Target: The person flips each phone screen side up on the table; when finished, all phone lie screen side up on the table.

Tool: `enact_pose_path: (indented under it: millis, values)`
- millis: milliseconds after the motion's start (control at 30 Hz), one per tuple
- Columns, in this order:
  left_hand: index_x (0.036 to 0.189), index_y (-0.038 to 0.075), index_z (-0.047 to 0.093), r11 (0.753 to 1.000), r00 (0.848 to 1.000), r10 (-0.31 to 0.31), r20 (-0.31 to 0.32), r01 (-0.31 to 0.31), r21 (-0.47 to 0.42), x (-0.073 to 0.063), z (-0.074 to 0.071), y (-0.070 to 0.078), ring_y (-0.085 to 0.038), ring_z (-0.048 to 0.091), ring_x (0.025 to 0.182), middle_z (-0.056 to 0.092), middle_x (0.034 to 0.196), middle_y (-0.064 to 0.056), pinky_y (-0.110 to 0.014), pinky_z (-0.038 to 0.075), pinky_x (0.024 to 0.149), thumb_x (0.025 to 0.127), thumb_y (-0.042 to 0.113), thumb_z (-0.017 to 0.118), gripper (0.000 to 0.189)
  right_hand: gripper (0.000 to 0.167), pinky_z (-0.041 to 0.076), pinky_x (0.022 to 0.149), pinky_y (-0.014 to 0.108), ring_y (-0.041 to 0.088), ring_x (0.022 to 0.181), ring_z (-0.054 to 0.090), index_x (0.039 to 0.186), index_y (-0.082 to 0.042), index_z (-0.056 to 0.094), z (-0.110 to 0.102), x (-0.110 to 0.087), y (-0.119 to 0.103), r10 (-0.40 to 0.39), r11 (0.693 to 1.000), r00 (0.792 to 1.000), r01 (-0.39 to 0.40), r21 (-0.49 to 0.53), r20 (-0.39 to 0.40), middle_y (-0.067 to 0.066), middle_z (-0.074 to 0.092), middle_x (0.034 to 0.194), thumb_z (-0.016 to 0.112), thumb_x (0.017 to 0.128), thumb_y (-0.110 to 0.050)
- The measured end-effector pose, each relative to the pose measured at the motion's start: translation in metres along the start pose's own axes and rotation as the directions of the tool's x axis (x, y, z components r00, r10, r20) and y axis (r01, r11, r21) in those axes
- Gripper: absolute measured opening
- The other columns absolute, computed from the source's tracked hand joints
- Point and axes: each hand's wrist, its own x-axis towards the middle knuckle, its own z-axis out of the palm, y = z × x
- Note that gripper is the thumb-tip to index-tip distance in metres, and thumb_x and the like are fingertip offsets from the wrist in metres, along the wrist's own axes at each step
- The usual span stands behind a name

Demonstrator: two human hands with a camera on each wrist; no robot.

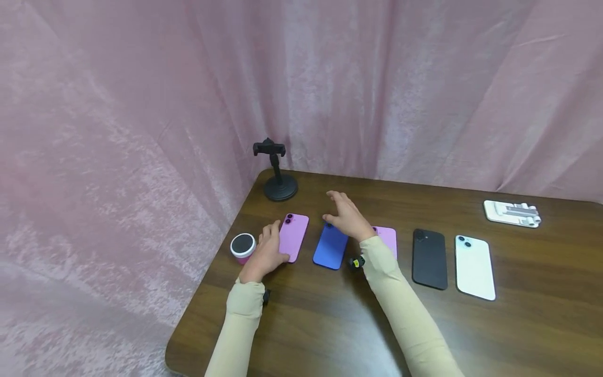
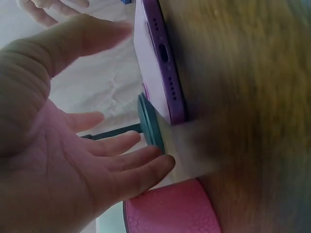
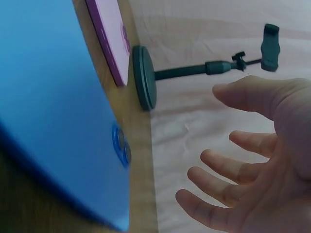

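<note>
My left hand (image 1: 267, 251) is spread beside a pink-purple phone (image 1: 294, 238) that lies camera side up, its thumb near the lower edge. In the left wrist view the phone's charging-port end (image 2: 164, 53) faces me, with the fingers apart and nothing between them. A pink jar with a white-rimmed lid (image 1: 243, 245) stands just left of this hand. My right hand (image 1: 349, 217) hovers over the top end of a blue phone (image 1: 331, 250), fingers relaxed and parted. The right wrist view shows the blue phone's back (image 3: 53, 107) beside that empty hand.
A black phone stand (image 1: 280, 183) is at the back left corner. Right of my right wrist lie a second pink phone (image 1: 387, 242), a black phone (image 1: 430, 262) and a white phone (image 1: 475, 269). A white folded stand (image 1: 512, 214) lies far right. Pink curtains (image 1: 339, 94) hang behind the table.
</note>
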Motion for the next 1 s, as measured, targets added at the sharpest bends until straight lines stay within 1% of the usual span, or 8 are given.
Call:
enact_pose_path:
  millis: [200, 367, 500, 600, 700, 767, 900, 1000]
  values:
    - [0.152, -0.005, 0.029, 1.0, 1.0, 0.01, 0.025, -0.01, -0.007, -0.002, -0.002, 0.001, -0.05, 0.036, 0.134, 0.034, 0.145, -0.032, -0.055, 0.035, 0.109, 0.077, 0.001, 0.083, 0.093, 0.065, 0.035, 0.109, 0.054, 0.042, 0.134, 0.042, 0.148, 0.003, 0.04, 0.015, 0.009, -0.008, -0.031, 1.0, 0.999, 0.031, -0.002, 0.03, 0.026, 0.045, 0.144, 0.071, 0.091, -0.005]
    - [0.151, -0.003, 0.033, 1.0, 0.999, -0.005, 0.045, 0.006, -0.018, -0.004, 0.0, 0.001, -0.047, 0.039, 0.132, 0.037, 0.145, -0.031, -0.053, 0.036, 0.109, 0.077, 0.0, 0.084, 0.09, 0.064, 0.037, 0.107, 0.055, 0.042, 0.132, 0.044, 0.148, 0.002, 0.04, 0.029, 0.014, -0.014, -0.033, 0.999, 0.995, 0.034, -0.008, 0.094, 0.026, 0.044, 0.146, 0.07, 0.091, -0.002]
    - [0.152, -0.001, 0.034, 1.0, 0.998, -0.016, 0.06, 0.016, -0.008, -0.005, 0.0, 0.001, -0.046, 0.039, 0.133, 0.037, 0.145, -0.029, -0.053, 0.038, 0.108, 0.079, 0.002, 0.083, 0.089, 0.063, 0.04, 0.104, 0.055, 0.043, 0.129, 0.046, 0.147, 0.004, 0.041, 0.04, 0.019, -0.019, -0.044, 0.999, 0.989, 0.046, -0.014, 0.138, 0.029, 0.048, 0.141, 0.07, 0.09, 0.001]
    - [0.152, -0.001, 0.036, 1.0, 0.998, -0.008, 0.067, 0.007, 0.01, -0.006, -0.001, 0.001, -0.047, 0.04, 0.131, 0.038, 0.144, -0.03, -0.054, 0.039, 0.106, 0.076, 0.001, 0.085, 0.09, 0.063, 0.042, 0.103, 0.054, 0.043, 0.127, 0.048, 0.145, 0.005, 0.043, 0.048, 0.024, -0.02, -0.053, 0.997, 0.985, 0.063, -0.053, 0.166, 0.028, 0.053, 0.135, 0.071, 0.089, 0.0]
    - [0.151, 0.0, 0.038, 1.0, 0.997, -0.004, 0.075, 0.002, 0.026, -0.006, -0.001, 0.0, -0.047, 0.04, 0.131, 0.039, 0.143, -0.03, -0.054, 0.041, 0.105, 0.074, 0.001, 0.086, 0.091, 0.064, 0.043, 0.102, 0.053, 0.043, 0.127, 0.049, 0.145, 0.005, 0.044, 0.054, 0.027, -0.022, -0.046, 0.995, 0.98, 0.063, -0.083, 0.192, 0.025, 0.055, 0.135, 0.072, 0.088, -0.001]
    - [0.151, -0.001, 0.039, 1.0, 0.997, 0.001, 0.08, -0.004, 0.031, -0.005, -0.001, 0.0, -0.047, 0.04, 0.131, 0.038, 0.144, -0.03, -0.054, 0.041, 0.104, 0.073, 0.001, 0.086, 0.091, 0.064, 0.043, 0.103, 0.052, 0.042, 0.129, 0.048, 0.146, 0.004, 0.044, 0.057, 0.028, -0.024, -0.027, 0.995, 0.979, 0.045, -0.087, 0.201, 0.024, 0.054, 0.138, 0.072, 0.088, -0.001]
    - [0.151, -0.001, 0.041, 0.999, 0.996, 0.008, 0.093, -0.011, 0.036, -0.004, -0.001, 0.0, -0.046, 0.039, 0.132, 0.038, 0.146, -0.029, -0.053, 0.042, 0.104, 0.074, 0.0, 0.086, 0.089, 0.064, 0.042, 0.103, 0.053, 0.042, 0.13, 0.047, 0.145, 0.003, 0.046, 0.06, 0.029, -0.025, 0.005, 0.995, 0.977, 0.017, -0.099, 0.213, 0.024, 0.052, 0.141, 0.072, 0.087, 0.0]
    - [0.15, 0.0, 0.043, 0.998, 0.995, 0.015, 0.103, -0.021, 0.053, -0.003, 0.0, 0.001, -0.043, 0.041, 0.131, 0.04, 0.146, -0.027, -0.051, 0.043, 0.103, 0.074, 0.0, 0.086, 0.086, 0.063, 0.042, 0.104, 0.053, 0.042, 0.129, 0.048, 0.144, 0.003, 0.047, 0.061, 0.03, -0.024, 0.02, 0.992, 0.974, 0.008, -0.125, 0.227, 0.024, 0.054, 0.139, 0.072, 0.087, -0.002]
